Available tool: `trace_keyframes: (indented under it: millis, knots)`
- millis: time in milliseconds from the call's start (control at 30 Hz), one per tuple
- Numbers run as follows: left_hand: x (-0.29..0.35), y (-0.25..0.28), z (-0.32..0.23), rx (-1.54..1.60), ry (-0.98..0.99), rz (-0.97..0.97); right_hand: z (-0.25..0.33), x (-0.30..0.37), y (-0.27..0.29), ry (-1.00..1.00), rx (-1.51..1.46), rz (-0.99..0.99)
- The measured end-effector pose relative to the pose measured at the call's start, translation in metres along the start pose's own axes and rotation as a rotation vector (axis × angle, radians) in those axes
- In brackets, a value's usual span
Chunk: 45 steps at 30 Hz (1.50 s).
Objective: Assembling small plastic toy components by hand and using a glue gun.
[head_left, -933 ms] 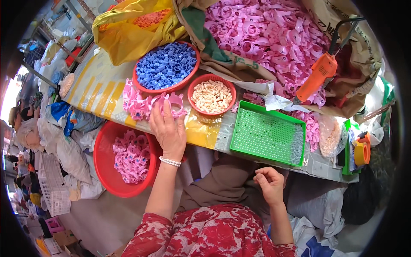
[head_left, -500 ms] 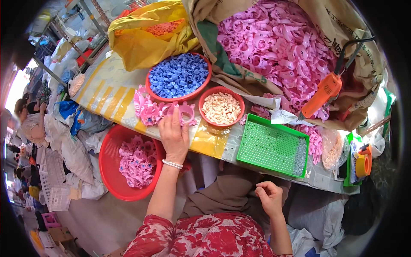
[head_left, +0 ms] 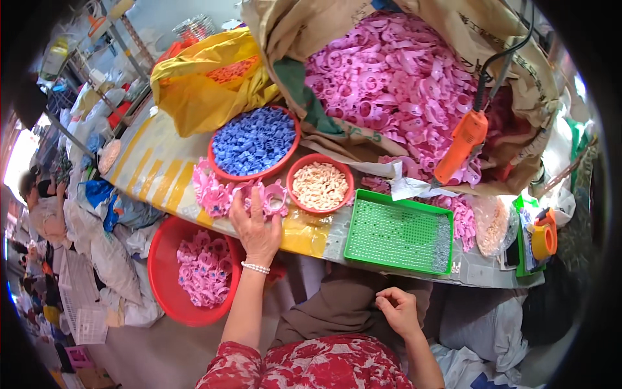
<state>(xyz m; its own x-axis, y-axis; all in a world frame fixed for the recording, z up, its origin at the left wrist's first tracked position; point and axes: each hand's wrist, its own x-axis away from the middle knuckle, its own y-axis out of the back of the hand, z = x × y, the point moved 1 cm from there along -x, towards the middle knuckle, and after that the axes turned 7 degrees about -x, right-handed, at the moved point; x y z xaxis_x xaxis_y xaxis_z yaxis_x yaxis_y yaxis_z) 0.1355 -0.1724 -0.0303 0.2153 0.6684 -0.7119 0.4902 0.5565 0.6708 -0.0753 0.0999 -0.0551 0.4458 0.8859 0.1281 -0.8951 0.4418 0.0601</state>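
My left hand [head_left: 256, 228], with a white beaded bracelet [head_left: 256, 267] on its wrist, reaches over the table's near edge. Its spread fingers rest against a row of pink ring-shaped plastic pieces [head_left: 214, 193], and no piece is gripped that I can see. Behind that row stands a red basket of blue plastic clips [head_left: 254, 141]. A smaller red basket of cream-coloured small parts [head_left: 319, 185] is to its right. My right hand [head_left: 400, 312] hovers above my lap, thumb and fingers curled together. Whatever it may hold is hidden.
A green tray [head_left: 382, 251] of tiny metal parts lies at front right. An orange electric screwdriver [head_left: 461, 148] hangs before a large sack of pink pieces [head_left: 395, 84]. Below the table's left side is a red tub [head_left: 165, 295] with more pink pieces. A yellow bag [head_left: 207, 97] stands behind.
The view has shifted, so the table's things sit further left. My left hand's fingers have spread beside the pink pieces; my right hand stays curled above my lap.
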Motion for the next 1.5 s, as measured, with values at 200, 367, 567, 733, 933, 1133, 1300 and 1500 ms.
trace_keyframes:
  millis: [200, 367, 567, 733, 933, 1133, 1300, 1500]
  knots:
    - [0.006, 0.009, -0.018, 0.193, -0.044, -0.095, -0.003, 0.001, 0.010, -0.023, 0.066, -0.013]
    - [-0.006, 0.020, -0.058, 0.344, -0.125, -0.092, 0.007, -0.005, 0.005, -0.019, 0.101, 0.006]
    - [-0.040, -0.005, -0.125, 0.492, -0.318, -0.016, 0.008, 0.000, 0.006, -0.018, 0.086, 0.014]
    - [-0.081, -0.033, -0.169, 0.687, -0.417, 0.082, 0.010, 0.012, 0.012, 0.010, 0.100, -0.024]
    - [-0.139, -0.071, -0.217, 0.687, -0.454, 0.309, -0.002, 0.024, 0.022, -0.021, 0.053, -0.053]
    - [-0.131, -0.134, -0.243, 0.238, -0.779, 0.532, 0.001, 0.029, 0.024, 0.000, 0.051, -0.086]
    - [-0.133, -0.133, -0.250, 0.187, -0.734, 0.571, -0.002, 0.034, 0.028, 0.005, 0.038, -0.103]
    - [-0.140, -0.110, -0.227, 0.484, -0.712, 0.283, -0.009, 0.035, 0.029, -0.011, 0.008, -0.087]
